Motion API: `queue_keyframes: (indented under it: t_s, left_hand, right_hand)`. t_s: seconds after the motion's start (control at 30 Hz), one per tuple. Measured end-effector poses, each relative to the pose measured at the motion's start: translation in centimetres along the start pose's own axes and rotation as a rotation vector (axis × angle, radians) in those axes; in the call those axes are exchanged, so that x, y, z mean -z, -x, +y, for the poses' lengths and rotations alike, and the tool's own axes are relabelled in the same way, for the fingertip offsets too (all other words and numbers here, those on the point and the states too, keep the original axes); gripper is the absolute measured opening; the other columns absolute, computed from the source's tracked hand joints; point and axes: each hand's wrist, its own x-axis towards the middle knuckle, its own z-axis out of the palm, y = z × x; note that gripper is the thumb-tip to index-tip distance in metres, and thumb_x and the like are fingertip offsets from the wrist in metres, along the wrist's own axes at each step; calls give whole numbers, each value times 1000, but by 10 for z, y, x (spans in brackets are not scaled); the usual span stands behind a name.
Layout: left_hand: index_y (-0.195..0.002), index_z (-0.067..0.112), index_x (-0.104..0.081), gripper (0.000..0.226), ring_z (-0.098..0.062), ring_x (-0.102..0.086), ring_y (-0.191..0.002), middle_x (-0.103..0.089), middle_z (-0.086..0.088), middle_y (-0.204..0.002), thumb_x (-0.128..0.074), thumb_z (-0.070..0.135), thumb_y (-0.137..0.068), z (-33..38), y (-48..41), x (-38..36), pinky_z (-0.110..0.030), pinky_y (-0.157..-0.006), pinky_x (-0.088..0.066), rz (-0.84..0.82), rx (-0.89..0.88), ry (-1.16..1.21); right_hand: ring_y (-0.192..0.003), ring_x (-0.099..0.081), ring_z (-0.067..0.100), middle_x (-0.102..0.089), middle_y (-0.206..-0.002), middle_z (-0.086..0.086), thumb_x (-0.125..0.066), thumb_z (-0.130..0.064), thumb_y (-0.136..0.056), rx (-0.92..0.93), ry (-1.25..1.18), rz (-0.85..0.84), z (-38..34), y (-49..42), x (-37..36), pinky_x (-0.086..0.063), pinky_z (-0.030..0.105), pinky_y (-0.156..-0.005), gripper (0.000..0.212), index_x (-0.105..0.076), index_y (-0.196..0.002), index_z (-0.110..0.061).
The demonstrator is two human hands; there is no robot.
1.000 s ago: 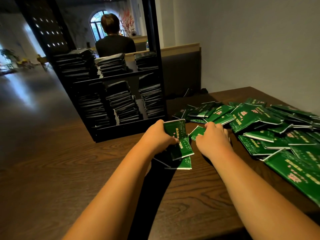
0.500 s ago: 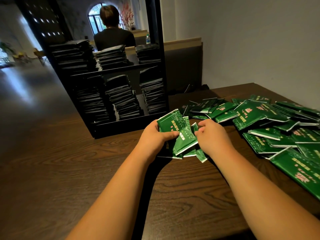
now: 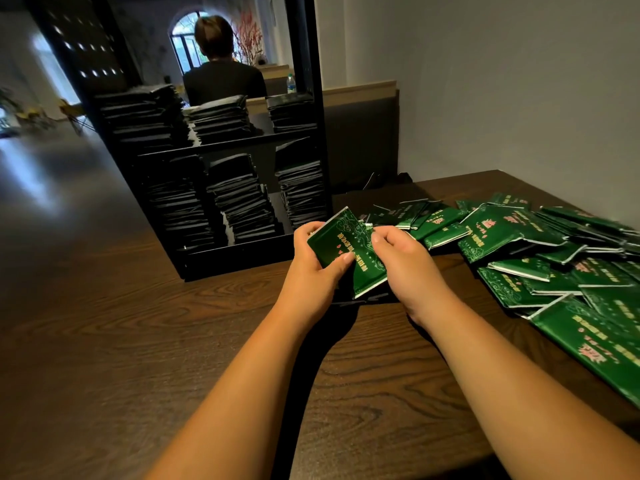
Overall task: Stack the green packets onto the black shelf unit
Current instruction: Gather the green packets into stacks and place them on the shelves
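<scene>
Two loaded tiers show in the black shelf unit [image 3: 239, 255], which stands ahead and to the left of our grip. Our left hand [image 3: 313, 268] — the nearer one to the shelf — wraps the green packets [image 3: 346, 251], thumb across the top face; our right hand [image 3: 405, 268], close beside it, pinches their right edge. Their long axis runs away from us, far end leaning left toward the shelf. At right, loose packets [image 3: 519, 244] lie heaped on the table [image 3: 138, 341].

a seated person [image 3: 223, 81] in black faces away beyond the wooden table [image 3: 104, 341]; water bottle [image 3: 291, 85] just right of them, arched window [image 3: 185, 46] behind them.
</scene>
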Motion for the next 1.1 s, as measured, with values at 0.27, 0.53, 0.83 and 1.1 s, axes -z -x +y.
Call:
queue_keyframes:
  t_s: [0.27, 0.53, 0.83, 1.1]
  left_hand:
    - [-135, 33, -54, 48, -5, -72, -113, -73, 12, -125, -82, 23, -97, -6, -8, -7, -43, -103, -59, 26, 71, -12]
    - [-133, 34, -57, 45, -5, -74, -108, -75, 13, -121, -81, 36, -94, -7, -14, -27, -46, -99, -62, -21, 99, -64]
    - [-133, 33, -62, 44, -18, -78, -113, -79, 6, -124, -82, 26, -95, -14, -19, -19, -54, -102, -61, -69, 151, 127]
    - [-131, 28, -63, 40, -18, -78, -112, -80, 4, -121, -81, 18, -97, -8, -16, -13, -53, -103, -60, -16, 138, 177]
  right_hand:
    - [-120, -55, 12, -60, -133, -6, -50, -18, -109, 118, 516, 127, -5, -24, 17, -45, 19, -85, 32, -72, -130, -29]
    - [-165, -7, 35, -15, -178, 6, -58, -11, -101, 16, 1253, 0, 17, -89, 47, -13, 51, -133, 76, -29, -167, -36]
    - [-137, -45, 33, -62, -147, -2, -52, -7, -105, 76, 1126, 200, 28, -96, 48, -40, 48, -112, 53, -60, -150, -35]
    - [-123, -51, 28, -68, -125, 1, -54, -23, -110, 414, 719, 379, 4, -75, 46, -47, 48, -102, 29, -65, -137, -20]
